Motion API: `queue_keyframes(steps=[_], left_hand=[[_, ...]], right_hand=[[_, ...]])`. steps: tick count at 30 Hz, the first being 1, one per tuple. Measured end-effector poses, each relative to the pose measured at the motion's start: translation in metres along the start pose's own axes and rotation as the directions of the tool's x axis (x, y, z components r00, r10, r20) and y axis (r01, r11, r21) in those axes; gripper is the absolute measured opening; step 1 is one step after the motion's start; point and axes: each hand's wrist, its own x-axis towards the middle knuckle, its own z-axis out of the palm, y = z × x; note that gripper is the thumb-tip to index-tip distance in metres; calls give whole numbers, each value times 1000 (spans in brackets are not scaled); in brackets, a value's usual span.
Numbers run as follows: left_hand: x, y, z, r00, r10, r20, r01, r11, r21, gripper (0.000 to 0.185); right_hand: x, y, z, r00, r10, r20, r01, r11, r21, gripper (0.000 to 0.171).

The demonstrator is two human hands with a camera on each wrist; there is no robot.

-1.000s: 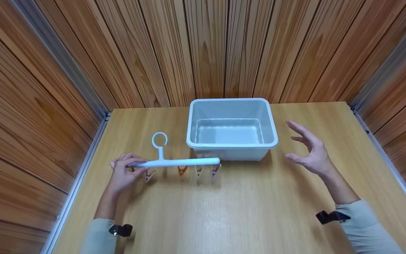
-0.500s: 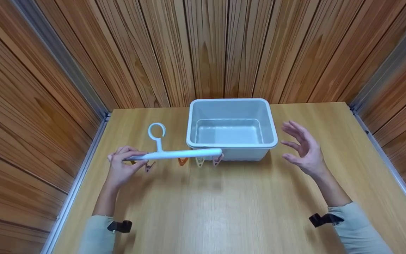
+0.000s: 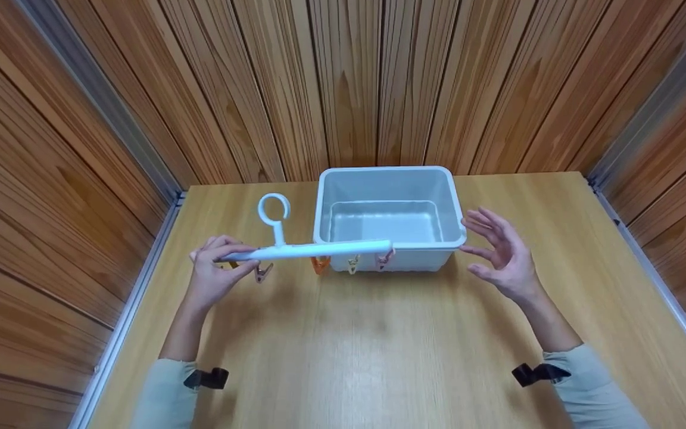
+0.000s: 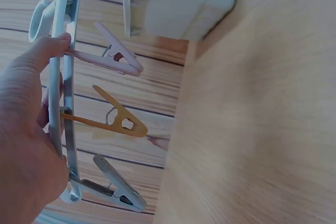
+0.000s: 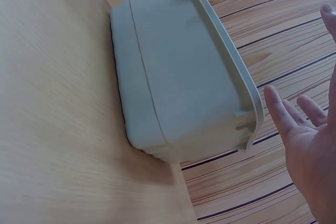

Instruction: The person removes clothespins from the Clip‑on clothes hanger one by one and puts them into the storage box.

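Note:
My left hand grips the left end of a white clip hanger, a straight bar with a ring on top, held above the table. Several small clothespins hang under the bar, among them an orange one and a pink one. In the left wrist view my left hand holds the hanger bar, with an orange clip between two pale ones. The bar's right end is over the front rim of a white plastic tub. My right hand hovers open beside the tub's right front corner, holding nothing; the right wrist view shows the tub near my right hand.
The tub stands at the back middle of a wooden table, against a wood-panelled wall. Metal rails run along the table's left and right edges. Both sleeves carry dark wrist straps.
My left hand has lifted the hanger and carried it right and back, so its end now reaches the tub's front rim. My right hand has drifted left toward the tub.

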Motion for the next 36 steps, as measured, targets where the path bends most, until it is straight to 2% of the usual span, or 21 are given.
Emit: queue_keyframes(steps=[9, 15, 26, 36], left_hand=[[10, 22, 12, 1000, 13, 0, -13, 1000, 21, 20], [14, 34, 20, 1000, 18, -14, -18, 1000, 11, 21], [19, 42, 41, 999, 0, -36, 0, 1000, -20, 23], [21, 50, 55, 999, -35, -25, 34, 999, -33, 23]], right_hand=[[1, -1, 15, 998, 56, -20, -56, 998, 12, 98], [1, 2, 22, 997, 71, -27, -70, 997, 41, 92], [5, -1, 35, 992, 117, -43, -115, 992, 43, 86], [8, 5, 42, 996, 76, -37, -74, 996, 55, 80]])
